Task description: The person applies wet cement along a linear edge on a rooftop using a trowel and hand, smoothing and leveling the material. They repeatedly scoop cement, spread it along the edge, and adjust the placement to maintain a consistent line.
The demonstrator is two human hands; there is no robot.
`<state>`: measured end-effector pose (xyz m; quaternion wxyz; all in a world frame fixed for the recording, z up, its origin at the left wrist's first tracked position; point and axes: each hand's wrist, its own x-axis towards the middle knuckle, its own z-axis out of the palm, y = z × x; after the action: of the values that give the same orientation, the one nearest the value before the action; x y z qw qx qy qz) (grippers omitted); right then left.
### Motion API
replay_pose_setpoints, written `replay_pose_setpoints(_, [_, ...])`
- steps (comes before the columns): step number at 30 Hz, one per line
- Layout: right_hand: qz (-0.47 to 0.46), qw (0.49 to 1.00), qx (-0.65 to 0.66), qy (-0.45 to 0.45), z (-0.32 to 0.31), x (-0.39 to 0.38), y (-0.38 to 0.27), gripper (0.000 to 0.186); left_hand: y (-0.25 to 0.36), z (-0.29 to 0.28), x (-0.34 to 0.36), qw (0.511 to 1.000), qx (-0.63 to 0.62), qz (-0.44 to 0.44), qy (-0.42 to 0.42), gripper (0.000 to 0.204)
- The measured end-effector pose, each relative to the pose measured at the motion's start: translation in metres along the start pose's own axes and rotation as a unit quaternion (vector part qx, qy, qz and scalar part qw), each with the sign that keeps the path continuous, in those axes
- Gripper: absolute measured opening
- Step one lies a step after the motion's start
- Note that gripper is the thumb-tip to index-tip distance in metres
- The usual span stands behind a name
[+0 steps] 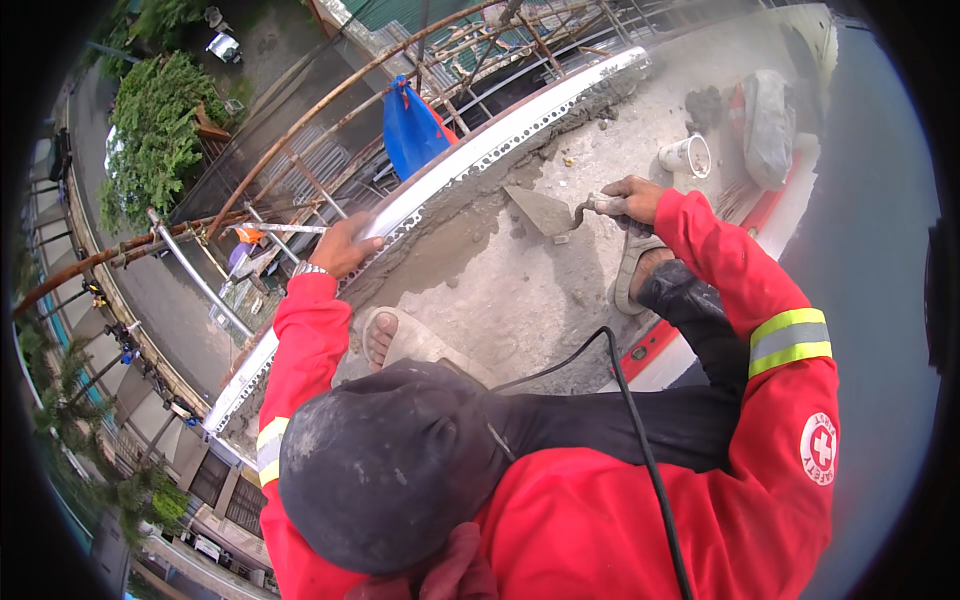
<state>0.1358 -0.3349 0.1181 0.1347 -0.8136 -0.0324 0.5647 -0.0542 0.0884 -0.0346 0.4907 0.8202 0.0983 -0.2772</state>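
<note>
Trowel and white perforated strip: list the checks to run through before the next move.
1. Trowel held in right grip: ok.
2. Left grip at the white perforated strip: ok.
3. Trowel blade clear of the strip: ok, mortar shows between.
4. Black cable clear of the dark-trousered leg: not ok, crosses in front of it here.
5. Red spirit level reading: cannot tell, vial too small.
</note>
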Motion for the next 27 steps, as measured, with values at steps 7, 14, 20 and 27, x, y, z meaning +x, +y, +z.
replay_pose_setpoints(7, [-0.17,0.899,-0.377,0.145,-0.022,-0.002,-0.011,0.033,0.006,-0.002,-0.003,1.0,-0.025,-0.016,-0.008,0.051])
replay_pose_setpoints(14, [-0.261,0.753,-0.53,0.29,-0.02,0.001,-0.008,0.029,0.004,-0.001,-0.003,1.0,-0.019,0.017,0.007,0.052])
replay_pose_setpoints(20, [-0.248,0.725,-0.549,0.335,0.001,0.016,0.032,0.04,0.006,-0.003,-0.003,1.0,-0.027,-0.003,-0.01,0.054])
replay_pose_setpoints(27, [-0.237,0.74,-0.501,0.381,0.021,0.035,0.047,0.04,0.001,-0.001,-0.002,1.0,-0.019,0.007,-0.001,0.054])
